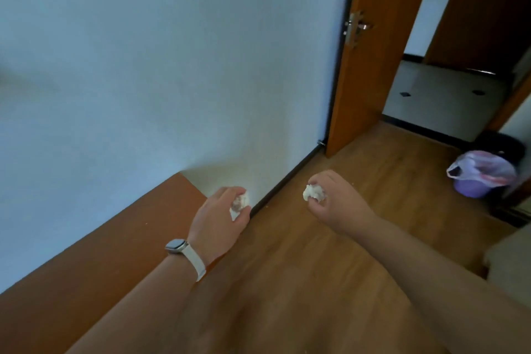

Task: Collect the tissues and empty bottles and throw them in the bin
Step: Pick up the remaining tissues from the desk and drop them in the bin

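One camera, worn on the head, looking forward and down.

It looks down past both arms at the wood floor (301, 282), with the left hand (221, 218) and right hand (333, 198) close below it. The white wall (172, 66) fills the left side. The open door (370, 52) and the purple bin (479, 178) are farther away on the right. No other view shares the scene.

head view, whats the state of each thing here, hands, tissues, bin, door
left hand: closed on a crumpled tissue
right hand: closed on a crumpled tissue
left tissue: wadded, held, off the floor
right tissue: wadded, held, off the floor
bin: upright on the floor, lined with a plastic bag, open at the top
door: open
watch: strapped on the left wrist
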`<state>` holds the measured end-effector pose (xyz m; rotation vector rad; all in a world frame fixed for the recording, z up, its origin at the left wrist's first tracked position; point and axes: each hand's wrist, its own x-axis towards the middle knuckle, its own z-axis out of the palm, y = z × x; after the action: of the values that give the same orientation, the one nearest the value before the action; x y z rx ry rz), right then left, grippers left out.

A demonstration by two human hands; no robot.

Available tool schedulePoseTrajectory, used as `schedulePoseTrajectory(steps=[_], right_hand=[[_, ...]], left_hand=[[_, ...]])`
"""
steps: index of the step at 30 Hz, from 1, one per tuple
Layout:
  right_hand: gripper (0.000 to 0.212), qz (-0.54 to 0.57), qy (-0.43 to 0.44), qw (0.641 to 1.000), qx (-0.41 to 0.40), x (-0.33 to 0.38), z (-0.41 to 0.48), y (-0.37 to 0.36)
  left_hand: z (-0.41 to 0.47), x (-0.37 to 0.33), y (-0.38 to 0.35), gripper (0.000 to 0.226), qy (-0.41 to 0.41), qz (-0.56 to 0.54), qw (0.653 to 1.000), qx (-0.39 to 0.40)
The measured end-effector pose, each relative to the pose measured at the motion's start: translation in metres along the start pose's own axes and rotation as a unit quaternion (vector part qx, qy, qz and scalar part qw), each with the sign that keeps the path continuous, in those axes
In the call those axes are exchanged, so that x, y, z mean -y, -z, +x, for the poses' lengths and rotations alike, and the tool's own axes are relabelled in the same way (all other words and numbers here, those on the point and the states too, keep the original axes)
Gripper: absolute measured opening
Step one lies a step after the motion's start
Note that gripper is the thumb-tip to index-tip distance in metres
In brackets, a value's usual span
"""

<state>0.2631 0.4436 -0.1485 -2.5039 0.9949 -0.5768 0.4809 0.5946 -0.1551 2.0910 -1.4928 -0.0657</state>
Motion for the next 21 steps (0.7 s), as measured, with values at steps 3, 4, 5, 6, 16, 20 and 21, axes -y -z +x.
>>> schedulePoseTrajectory(steps=[3, 4, 5, 6, 16, 20, 21], right_hand=[[0.034, -0.004, -0.036, 0.999, -0.007, -0.042, -0.011, 0.024], [0.034, -0.005, -0.046, 0.999, -0.013, -0.053, -0.014, 0.032], [0.033, -0.007, -0.057, 0.998, -0.019, -0.063, -0.016, 0.038], [0.033, -0.010, -0.070, 0.997, -0.026, -0.073, -0.018, 0.045], [0.026, -0.026, -0.159, 0.984, -0.077, -0.150, -0.004, 0.066], [0.028, -0.045, -0.192, 0.977, -0.081, -0.181, 0.022, 0.065], [0.028, -0.048, -0.201, 0.975, -0.086, -0.189, 0.032, 0.066]], left_hand=[[0.026, -0.037, -0.025, 0.031, -0.034, 0.000, 0.999, 0.027], [0.033, -0.048, -0.032, 0.031, -0.046, -0.003, 0.998, 0.034], [0.041, -0.057, -0.038, 0.030, -0.059, -0.007, 0.997, 0.039], [0.049, -0.066, -0.044, 0.030, -0.072, -0.011, 0.996, 0.043], [0.143, -0.106, -0.112, 0.030, -0.133, -0.040, 0.986, 0.090], [0.200, -0.109, -0.152, 0.033, -0.162, -0.069, 0.976, 0.127], [0.217, -0.109, -0.161, 0.034, -0.169, -0.078, 0.973, 0.135]])
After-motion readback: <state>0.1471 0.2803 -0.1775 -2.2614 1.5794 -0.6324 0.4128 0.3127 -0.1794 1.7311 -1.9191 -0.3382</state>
